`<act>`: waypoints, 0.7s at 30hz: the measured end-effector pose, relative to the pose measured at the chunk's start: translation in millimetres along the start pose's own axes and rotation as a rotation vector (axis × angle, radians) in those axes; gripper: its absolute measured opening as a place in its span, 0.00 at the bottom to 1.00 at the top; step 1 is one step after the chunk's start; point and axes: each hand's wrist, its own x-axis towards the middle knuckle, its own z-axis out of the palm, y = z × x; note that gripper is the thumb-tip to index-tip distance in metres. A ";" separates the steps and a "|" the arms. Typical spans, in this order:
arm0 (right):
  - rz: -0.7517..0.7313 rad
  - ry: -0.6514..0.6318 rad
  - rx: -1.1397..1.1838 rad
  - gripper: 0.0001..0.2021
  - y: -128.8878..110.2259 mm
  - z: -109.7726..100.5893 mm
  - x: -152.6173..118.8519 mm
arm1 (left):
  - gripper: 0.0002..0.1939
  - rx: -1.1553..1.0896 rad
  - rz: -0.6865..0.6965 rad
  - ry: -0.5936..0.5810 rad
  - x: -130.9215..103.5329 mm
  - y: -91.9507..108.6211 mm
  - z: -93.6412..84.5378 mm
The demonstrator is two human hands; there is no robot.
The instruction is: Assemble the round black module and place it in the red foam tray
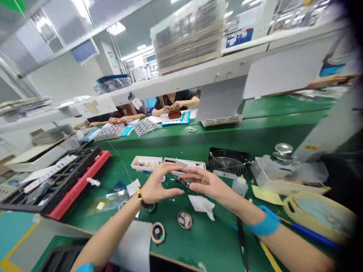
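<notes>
Over the middle of the green bench, my left hand (pixel 159 186) has its thumb and fingers well apart, with nothing between them. Facing it, my right hand (pixel 208 184) holds a small dark part (pixel 184 181) loosely between thumb and fingers; blur hides its exact kind. Below my hands lie a round watch-like case (pixel 184 219) showing a pale inside and another round watch-like piece (pixel 157 232) with a dark face and gold-coloured rim. A crumpled white tissue (pixel 202 206) rests under my right hand.
White trays (pixel 146 163) stand behind my hands, beside a black fan (pixel 228 162). A black parts tray with a red edge (pixel 81 185) is at left. To the right are a clear bottle (pixel 239 186) and a white box (pixel 286 175). People work across the bench.
</notes>
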 end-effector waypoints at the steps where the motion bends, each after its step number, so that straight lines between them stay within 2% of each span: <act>1: -0.025 0.007 0.006 0.25 0.2 1.3 5.2 | 0.33 -0.053 -0.016 0.058 1.3 -5.1 7.2; 4: -0.057 0.010 0.027 0.24 5.2 3.8 14.8 | 0.27 -0.166 -0.053 0.179 0.8 -18.0 25.7; 6: -0.028 -0.002 0.047 0.24 12.3 4.9 13.3 | 0.25 -0.192 -0.087 0.230 -4.9 -20.7 33.6; 9: 0.041 -0.067 0.085 0.24 20.4 7.0 5.1 | 0.22 -0.180 -0.096 0.221 -13.8 -17.1 37.3; 15: 0.117 -0.206 0.090 0.24 21.5 3.8 1.0 | 0.09 -0.076 -0.023 0.198 -17.5 -13.9 36.6; 21: 0.084 -0.207 -0.010 0.24 22.9 -5.6 2.5 | 0.09 0.152 0.119 0.256 -19.8 -17.6 41.8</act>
